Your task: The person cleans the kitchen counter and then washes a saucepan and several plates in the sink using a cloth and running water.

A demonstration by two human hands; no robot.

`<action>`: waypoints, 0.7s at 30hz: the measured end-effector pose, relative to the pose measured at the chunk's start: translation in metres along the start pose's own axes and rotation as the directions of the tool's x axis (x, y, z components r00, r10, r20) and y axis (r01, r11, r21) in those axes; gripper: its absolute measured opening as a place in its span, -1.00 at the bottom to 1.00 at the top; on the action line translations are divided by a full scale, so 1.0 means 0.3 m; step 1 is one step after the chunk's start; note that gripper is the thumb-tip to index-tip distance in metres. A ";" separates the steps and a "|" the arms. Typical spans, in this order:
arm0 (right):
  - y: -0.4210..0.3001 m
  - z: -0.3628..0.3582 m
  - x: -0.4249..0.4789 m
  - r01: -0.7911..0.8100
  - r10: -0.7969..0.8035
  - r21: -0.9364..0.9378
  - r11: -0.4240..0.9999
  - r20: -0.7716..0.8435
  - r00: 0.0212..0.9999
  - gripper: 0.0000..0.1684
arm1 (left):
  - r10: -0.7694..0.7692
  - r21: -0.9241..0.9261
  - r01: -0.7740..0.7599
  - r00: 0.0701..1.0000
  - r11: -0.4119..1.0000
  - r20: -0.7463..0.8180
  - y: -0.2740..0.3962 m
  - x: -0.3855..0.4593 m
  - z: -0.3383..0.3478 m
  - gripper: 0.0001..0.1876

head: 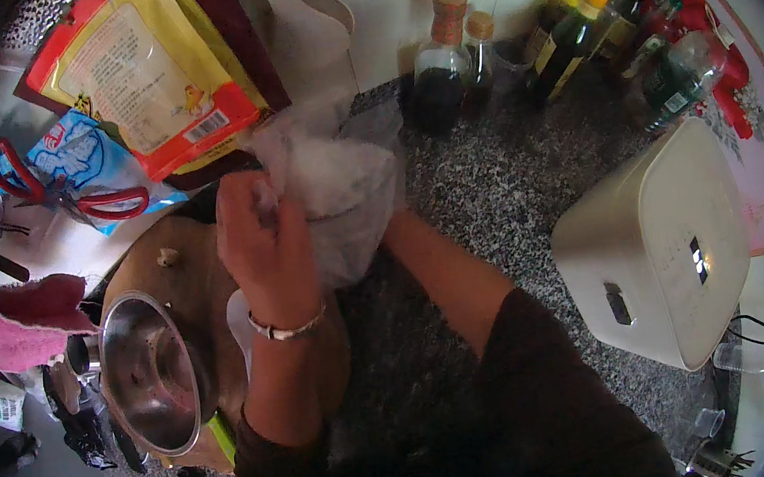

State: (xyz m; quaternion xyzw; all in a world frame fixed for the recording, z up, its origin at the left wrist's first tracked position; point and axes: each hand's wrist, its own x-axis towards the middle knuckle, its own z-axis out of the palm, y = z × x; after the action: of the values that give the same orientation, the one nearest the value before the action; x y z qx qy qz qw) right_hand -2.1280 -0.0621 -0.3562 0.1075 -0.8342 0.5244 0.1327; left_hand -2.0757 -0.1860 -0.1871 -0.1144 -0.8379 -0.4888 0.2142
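My left hand (264, 233), with a bracelet at the wrist, is closed on the gathered top of a translucent plastic bag (346, 192) with something whitish inside. The forearm of my right hand (398, 225) reaches behind the bag, which hides the fingers. Below and left of my left hand, a round wooden cutting board (202, 264) carries a stainless steel bowl (152, 373) and a small pale piece (167, 257). A white utensil (238, 321) lies partly under my left forearm. Yellow-and-red food packets (147, 81) stand just beyond my left hand.
Red-handled scissors (61, 196) and a blue packet (73, 154) are at the upper left, above a pink cloth (35, 324). Corked glass bottles (442, 69) and sauce bottles (570, 36) line the wall. A white rice cooker (655, 251) stands on the speckled counter (485, 187) at right.
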 end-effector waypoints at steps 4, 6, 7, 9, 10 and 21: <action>-0.254 0.018 -0.084 0.034 -0.034 -0.005 0.999 0.020 0.999 -0.57 | 0.142 0.059 -0.141 0.990 0.988 -0.007 -0.073 0.029 0.022 -0.79; -0.311 -0.015 -0.195 0.130 -0.116 -0.118 0.985 0.117 0.986 -0.56 | 0.160 0.110 -0.162 0.987 0.981 0.028 -0.089 0.029 0.046 -0.78; -0.323 -0.031 -0.258 0.190 -0.154 -0.176 0.966 0.197 0.968 -0.55 | 0.149 0.146 -0.155 0.987 0.977 0.055 -0.095 0.023 0.053 -0.77; -0.307 -0.059 -0.393 0.342 -0.204 -0.288 0.894 0.419 0.885 -0.53 | 0.122 0.191 -0.139 0.987 0.972 0.101 -0.118 0.007 0.085 -0.76; -0.301 -0.068 -0.462 0.419 -0.205 -0.322 0.849 0.531 0.823 -0.52 | 0.109 0.202 -0.131 0.987 0.971 0.117 -0.132 0.001 0.105 -0.76; -0.431 -0.153 -0.871 0.151 0.132 -0.558 0.816 0.435 0.891 -0.43 | 0.185 0.195 -0.187 0.982 0.963 0.029 -0.199 0.018 0.359 -0.76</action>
State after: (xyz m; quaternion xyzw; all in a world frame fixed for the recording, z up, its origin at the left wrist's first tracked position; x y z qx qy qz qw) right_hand -1.8358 -0.0653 -0.3151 0.1858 -0.9601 0.2056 -0.0371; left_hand -2.1310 -0.1222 -0.2767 -0.1733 -0.8688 -0.3808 0.2649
